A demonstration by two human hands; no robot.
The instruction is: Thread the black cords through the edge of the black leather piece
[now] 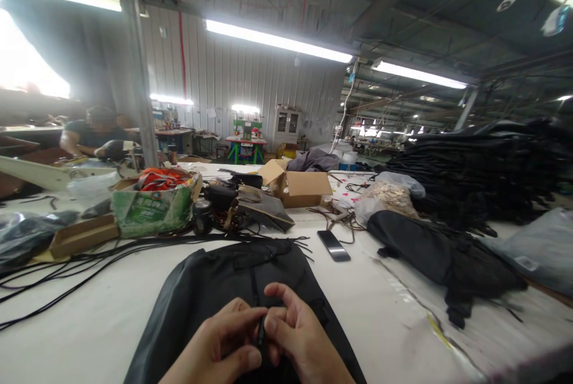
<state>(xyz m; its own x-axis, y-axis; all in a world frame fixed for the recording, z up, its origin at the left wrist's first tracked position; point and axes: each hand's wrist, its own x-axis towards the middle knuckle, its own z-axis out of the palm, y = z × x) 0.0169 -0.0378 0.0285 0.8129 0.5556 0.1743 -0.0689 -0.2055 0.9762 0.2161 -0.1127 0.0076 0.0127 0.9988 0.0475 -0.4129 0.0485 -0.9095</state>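
While both hands meet at the near edge of the white table (pixel 102 324), the left hand (pixel 219 348) and right hand (pixel 299 336) pinch a small black zipper pull (pixel 261 330) between their fingertips, over a dark bag (pixel 215 288) lying flat. Beyond lie black cords (pixel 89 258) and a phone (pixel 333 245), then a cardboard box (pixel 299 188); a person (pixel 96 133) sits far left.

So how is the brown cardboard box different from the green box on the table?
The brown cardboard box is plain, while the green box is printed and looks crumpled. The brown cardboard box has its flaps up and its contents are hidden; the green box shows orange and red material on top. The brown cardboard box sits farther back and right; the green box sits left, by black cords. Both stand open on the white table.
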